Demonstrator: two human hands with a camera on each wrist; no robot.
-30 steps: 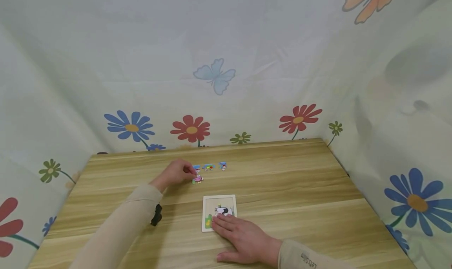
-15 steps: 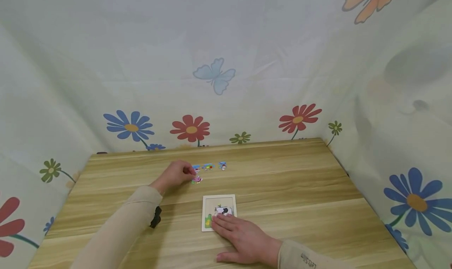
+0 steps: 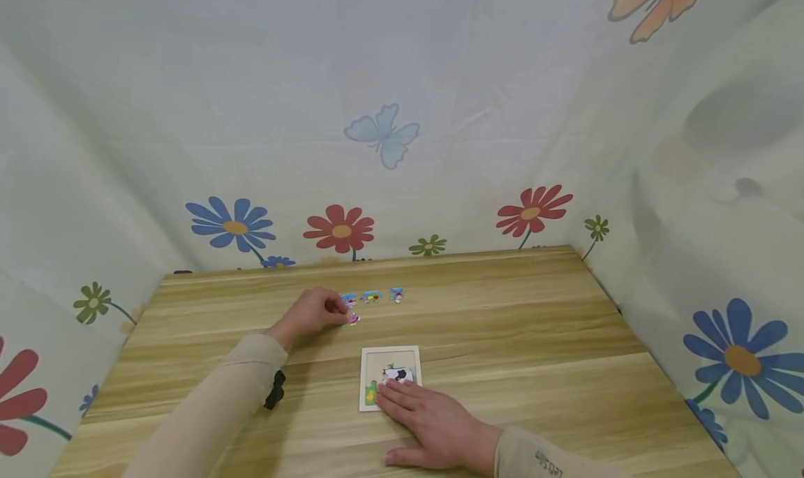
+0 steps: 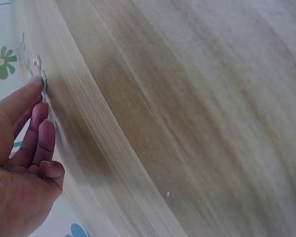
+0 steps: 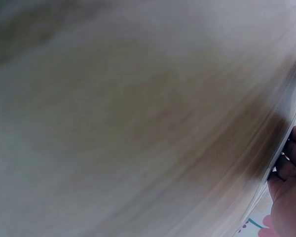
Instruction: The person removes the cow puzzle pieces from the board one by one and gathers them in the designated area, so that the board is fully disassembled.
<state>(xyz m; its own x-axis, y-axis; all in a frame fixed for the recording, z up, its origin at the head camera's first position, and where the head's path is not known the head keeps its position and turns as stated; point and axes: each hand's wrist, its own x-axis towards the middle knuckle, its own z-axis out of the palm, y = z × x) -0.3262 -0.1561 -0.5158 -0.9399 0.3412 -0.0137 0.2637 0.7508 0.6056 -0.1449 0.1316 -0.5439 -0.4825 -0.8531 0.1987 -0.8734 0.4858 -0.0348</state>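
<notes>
My left hand (image 3: pixel 316 312) is at the far part of the table, thumb and index finger pinching the edge of a small puzzle piece (image 4: pixel 43 83). Close by its fingertips lies a pink puzzle piece (image 3: pixel 354 319), partly covered by the fingers in the head view. My right hand (image 3: pixel 433 422) lies flat with straight fingers over the lower right of a white-framed puzzle board (image 3: pixel 373 359). On that board a black-and-white cow picture (image 3: pixel 398 373) and a green and yellow patch (image 3: pixel 370 393) show; the fingers hide the rest.
Beyond the left fingertips sit a blue piece (image 3: pixel 349 299), a blue, yellow and red piece (image 3: pixel 371 297) and another blue piece (image 3: pixel 396 294) in a row. The wooden table (image 3: pixel 515 331) is backed by a flower-printed cloth (image 3: pixel 452 150).
My left hand has shifted very slightly, and its fingertips now cover the green part beside the pink piece. The right hand and the board have stayed where they were.
</notes>
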